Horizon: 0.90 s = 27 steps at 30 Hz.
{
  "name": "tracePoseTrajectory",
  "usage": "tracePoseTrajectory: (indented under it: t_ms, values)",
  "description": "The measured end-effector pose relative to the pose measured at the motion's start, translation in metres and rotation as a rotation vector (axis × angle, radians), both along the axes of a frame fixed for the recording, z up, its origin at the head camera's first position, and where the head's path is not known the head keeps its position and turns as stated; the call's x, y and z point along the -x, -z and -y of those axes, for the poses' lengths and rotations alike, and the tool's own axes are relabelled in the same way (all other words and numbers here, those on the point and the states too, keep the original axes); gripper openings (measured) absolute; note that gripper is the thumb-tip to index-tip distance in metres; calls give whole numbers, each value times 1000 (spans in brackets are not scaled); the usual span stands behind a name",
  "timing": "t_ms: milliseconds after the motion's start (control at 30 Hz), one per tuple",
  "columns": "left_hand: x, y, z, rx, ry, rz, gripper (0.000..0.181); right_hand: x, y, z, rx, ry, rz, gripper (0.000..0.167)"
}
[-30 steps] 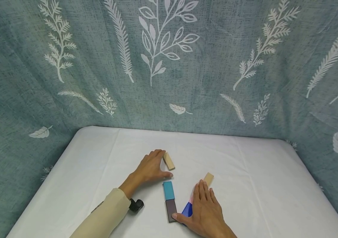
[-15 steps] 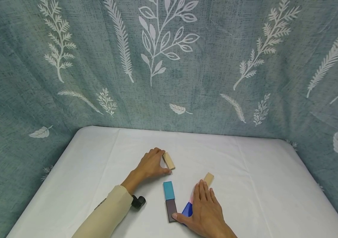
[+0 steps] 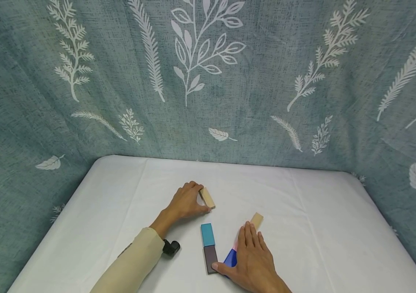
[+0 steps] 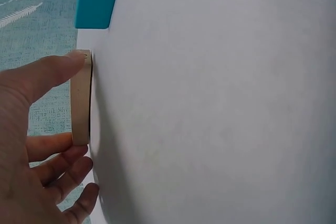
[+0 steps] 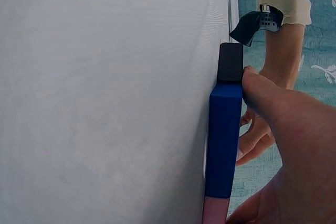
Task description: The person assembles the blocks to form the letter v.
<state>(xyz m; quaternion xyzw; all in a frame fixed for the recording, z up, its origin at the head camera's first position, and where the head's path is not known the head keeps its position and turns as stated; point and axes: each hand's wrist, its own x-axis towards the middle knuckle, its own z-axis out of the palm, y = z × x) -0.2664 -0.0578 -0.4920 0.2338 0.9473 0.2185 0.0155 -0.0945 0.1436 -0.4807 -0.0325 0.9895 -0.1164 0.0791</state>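
My left hand [image 3: 184, 203] pinches a plain wooden block [image 3: 207, 198] by its two ends, thumb on the near end and index finger on the far end; the block [image 4: 81, 103] lies on the cloth. Flat over a slanted row rests my right hand [image 3: 253, 262], fingers straight. That row runs from a blue block [image 3: 231, 258] through a pink block [image 3: 235, 245], mostly hidden, to another plain wooden block [image 3: 257, 220]. The right thumb touches a dark block [image 3: 210, 260], which stands end to end with a teal block [image 3: 207, 235].
A white cloth [image 3: 149, 179] covers the table. Behind it hangs a blue-green curtain [image 3: 259, 101] with white leaf prints. A small black camera [image 3: 171, 248] is strapped to the left wrist, close to the teal block.
My left hand has shifted slightly away from me, and its thumb has closed in on the near end of the wooden block. The right hand has stayed still.
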Motion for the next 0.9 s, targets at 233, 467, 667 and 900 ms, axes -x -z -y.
tracePoseTrajectory:
  t_ms: [233,467,667,900]
  values:
    - [-1,-4,3,-21,10,20,78,0,0,0,-2,-5,-1,136]
    - [-3,-8,7,-49,28,23,76,0,0,0,-6,-3,-1,136]
    - [-8,-12,11,-56,60,42,77,0,0,0,-7,-6,-1,136]
    - [-20,-13,16,-68,99,41,77,0,0,-1,1,-3,8,136]
